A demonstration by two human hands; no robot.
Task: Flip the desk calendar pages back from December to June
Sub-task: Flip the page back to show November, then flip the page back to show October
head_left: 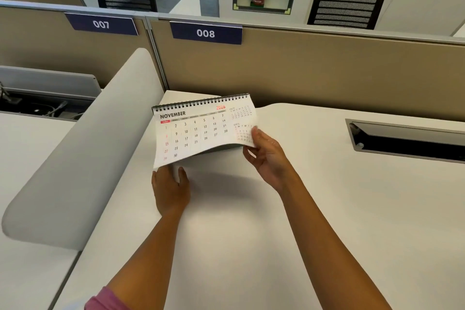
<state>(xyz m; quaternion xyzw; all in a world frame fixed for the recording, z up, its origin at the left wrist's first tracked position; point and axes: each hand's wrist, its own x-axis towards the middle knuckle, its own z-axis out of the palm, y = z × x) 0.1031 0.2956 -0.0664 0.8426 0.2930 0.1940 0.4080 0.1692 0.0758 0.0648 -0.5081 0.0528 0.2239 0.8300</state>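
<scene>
A spiral-bound desk calendar [198, 128] stands on the white desk [251, 221] near the back partition. Its front page reads NOVEMBER 2026 and is lifted away from the stand, curling outward. My right hand [266, 156] pinches that page at its lower right corner, thumb on top over the small DEC grid. My left hand [171, 189] rests at the calendar's lower left base, fingers tucked under the raised page; whether it grips the stand is hidden by the page.
A rounded grey divider [83, 158] runs along the left of the desk. Tan partitions labelled 007 and 008 [206, 33] close the back. A cable slot [407, 141] opens in the desk at the right. Two black chairs and a fire extinguisher stand beyond.
</scene>
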